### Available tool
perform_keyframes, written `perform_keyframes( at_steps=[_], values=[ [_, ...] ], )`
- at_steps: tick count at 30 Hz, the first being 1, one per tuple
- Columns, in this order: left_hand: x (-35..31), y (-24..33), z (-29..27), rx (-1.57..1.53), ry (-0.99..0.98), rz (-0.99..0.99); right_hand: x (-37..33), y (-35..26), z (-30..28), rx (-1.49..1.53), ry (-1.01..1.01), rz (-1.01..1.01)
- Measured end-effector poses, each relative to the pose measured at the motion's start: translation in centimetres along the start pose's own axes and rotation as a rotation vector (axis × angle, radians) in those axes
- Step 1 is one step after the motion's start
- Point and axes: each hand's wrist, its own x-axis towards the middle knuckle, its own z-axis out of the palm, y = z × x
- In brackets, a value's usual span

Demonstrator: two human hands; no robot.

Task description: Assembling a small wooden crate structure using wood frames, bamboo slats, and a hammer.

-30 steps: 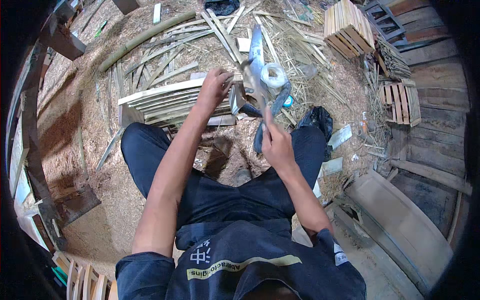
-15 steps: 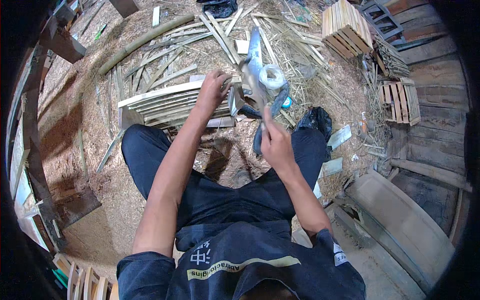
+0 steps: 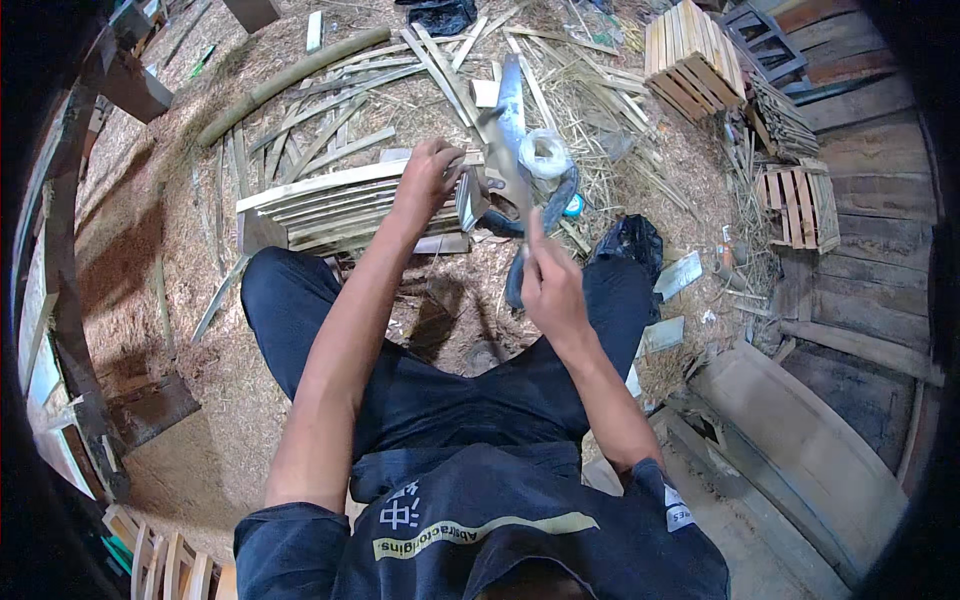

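Observation:
My right hand [image 3: 553,290] is closed round the handle of a hammer [image 3: 517,175], raised and slanting away from me, its head slightly blurred. My left hand [image 3: 428,172] rests at the right end of a slatted wooden crate [image 3: 330,203] lying between my knees. Its thumb and fingers are pinched together by the top slat; what they hold is too small to make out. Beyond the hammer lies a hand saw [image 3: 511,97], partly covered by it. A roll of clear plastic [image 3: 543,153] sits just right of the saw.
Loose wooden strips [image 3: 340,150] and a long pole [image 3: 290,85] lie on shavings ahead. Finished slatted crates [image 3: 692,58] stand at the far right near a plank wall [image 3: 870,210]. A black plastic bag [image 3: 630,250] is by my right knee. A curved board [image 3: 800,440] leans at lower right.
The hammer has tilted slightly, with its head a little lower against the saw. My left hand stays at the crate's end.

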Motion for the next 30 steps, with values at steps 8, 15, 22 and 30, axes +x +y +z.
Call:
perform_keyframes(
  at_steps=[8, 15, 22, 30],
  values=[
    [0.3, -0.2, 0.2, 0.013, 0.010, -0.022, -0.7, 0.1, -0.5, -0.037, -0.023, 0.071],
    [-0.1, -0.1, 0.0, 0.037, -0.044, -0.066, 0.3, 0.4, -0.3, 0.019, 0.010, 0.045],
    [0.5, 0.1, -0.2, -0.052, -0.048, -0.168, -0.3, 0.0, -0.7, -0.019, -0.048, 0.083],
    [0.8, 0.4, -0.4, -0.052, -0.057, -0.232, 1.0, -0.5, -0.4, 0.010, 0.153, -0.112]
  ],
)
